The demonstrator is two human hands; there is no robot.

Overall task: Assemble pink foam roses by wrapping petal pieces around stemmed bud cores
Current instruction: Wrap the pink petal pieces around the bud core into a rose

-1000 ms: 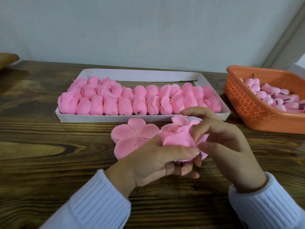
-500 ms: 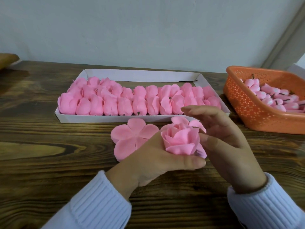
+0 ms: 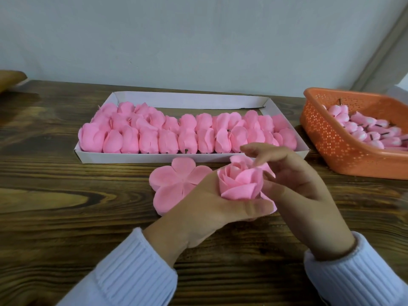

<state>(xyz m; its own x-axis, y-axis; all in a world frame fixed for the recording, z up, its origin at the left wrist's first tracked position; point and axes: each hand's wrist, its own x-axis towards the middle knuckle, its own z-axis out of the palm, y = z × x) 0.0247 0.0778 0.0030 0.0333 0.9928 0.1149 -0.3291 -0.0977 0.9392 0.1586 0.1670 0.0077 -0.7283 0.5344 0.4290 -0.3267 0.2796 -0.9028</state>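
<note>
my left hand [image 3: 198,208] clasps the foam rose [image 3: 239,184] between thumb and curled fingers. i see my right hand [image 3: 298,188] arched over it, fingers loose, one touching a back petal. a flat petal piece [image 3: 174,180] lies beside my left fingers.

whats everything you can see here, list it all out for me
table: one, dark brown wood, under everything
tray: one, white card, centre back of the table
wrapped roses: many, pink, two rows in the tray
basket: one, orange, perforated, right edge
bud cores: a pile, pale pink with dark stems, in the basket
flat petal piece: one, pink, five lobes, on the table before the tray
half-wrapped rose: one, pink, in the left hand
rounded object: one, tan, far left edge, unclear
sleeves: two, pale blue ribbed, bottom of view
left hand: holds the half-wrapped rose
right hand: beside the rose, fingertips at its outer petals
</note>
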